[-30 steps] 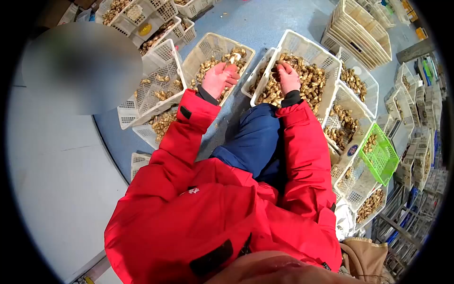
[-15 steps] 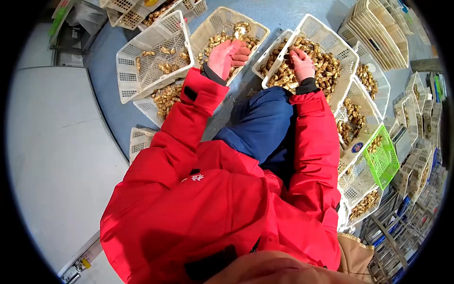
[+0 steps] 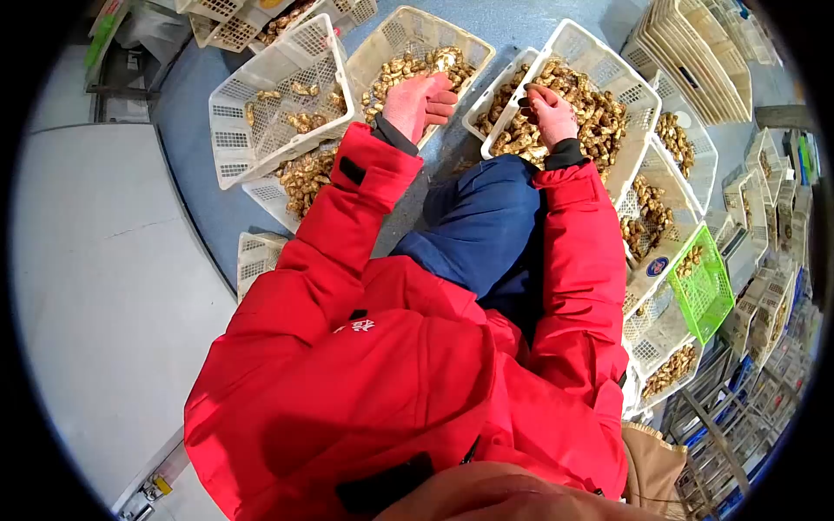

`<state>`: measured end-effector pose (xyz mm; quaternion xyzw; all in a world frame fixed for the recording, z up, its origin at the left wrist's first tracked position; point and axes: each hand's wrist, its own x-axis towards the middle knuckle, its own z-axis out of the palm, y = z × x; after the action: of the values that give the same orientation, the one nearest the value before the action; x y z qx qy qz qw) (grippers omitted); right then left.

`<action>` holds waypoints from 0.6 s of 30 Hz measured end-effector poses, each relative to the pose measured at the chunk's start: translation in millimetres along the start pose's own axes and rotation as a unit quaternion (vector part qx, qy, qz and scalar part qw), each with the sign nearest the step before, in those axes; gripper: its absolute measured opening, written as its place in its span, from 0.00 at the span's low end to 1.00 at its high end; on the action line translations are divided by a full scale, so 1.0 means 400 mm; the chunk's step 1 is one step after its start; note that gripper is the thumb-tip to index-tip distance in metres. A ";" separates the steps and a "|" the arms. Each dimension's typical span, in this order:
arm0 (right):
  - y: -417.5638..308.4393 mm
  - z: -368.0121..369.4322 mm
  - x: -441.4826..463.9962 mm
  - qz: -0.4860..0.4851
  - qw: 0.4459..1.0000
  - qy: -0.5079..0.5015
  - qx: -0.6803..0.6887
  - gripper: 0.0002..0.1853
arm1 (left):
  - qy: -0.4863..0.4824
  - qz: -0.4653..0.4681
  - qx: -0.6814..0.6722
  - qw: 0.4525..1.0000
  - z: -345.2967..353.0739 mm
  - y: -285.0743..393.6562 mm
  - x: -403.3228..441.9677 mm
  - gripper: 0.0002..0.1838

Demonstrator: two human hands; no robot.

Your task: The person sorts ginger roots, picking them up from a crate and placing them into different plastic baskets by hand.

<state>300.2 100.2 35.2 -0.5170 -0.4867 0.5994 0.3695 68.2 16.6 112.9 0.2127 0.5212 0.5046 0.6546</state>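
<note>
My left hand (image 3: 420, 104) is over the near edge of a cream crate (image 3: 480, 50), its bent fingers apart and nothing visible between them. A large pale-brown mushroom (image 3: 448, 61) lies just beyond its fingers, on top of smaller brown mushrooms (image 3: 393, 72). My right hand (image 3: 552, 116) is closed in a pinch over a white crate (image 3: 640, 94) heaped with brown mushrooms (image 3: 599, 122). At its fingertips is something small and dark, too small to name.
A tilted white crate (image 3: 228, 117) with a few mushrooms stands at left. Stacked crates (image 3: 695, 61) are at the upper right. More crates and a green basket (image 3: 702, 285) line the right side. My blue-clad knee (image 3: 478, 217) is between my arms.
The view has shifted, moving the crates in the frame. The large mushroom, earlier upright near my left fingers, now lies lower on the pile. My right hand stays pinched over its crate.
</note>
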 end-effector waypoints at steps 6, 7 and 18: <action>0.017 -0.003 0.012 0.005 1.000 -0.022 0.013 0.15 | -0.024 -0.007 0.030 0.999 -0.016 -0.026 0.022 0.10; 0.018 -0.003 0.013 0.014 0.999 -0.027 0.024 0.15 | -0.033 -0.010 0.028 0.999 -0.037 -0.043 0.042 0.12; 0.005 0.001 0.007 0.016 0.999 -0.037 -0.011 0.16 | 0.022 0.029 0.149 0.988 0.024 -0.025 -0.006 0.14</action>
<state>299.5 102.4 32.4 -0.5068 -0.4982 0.6183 0.3356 81.2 12.9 109.6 0.3121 0.5981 0.4446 0.5892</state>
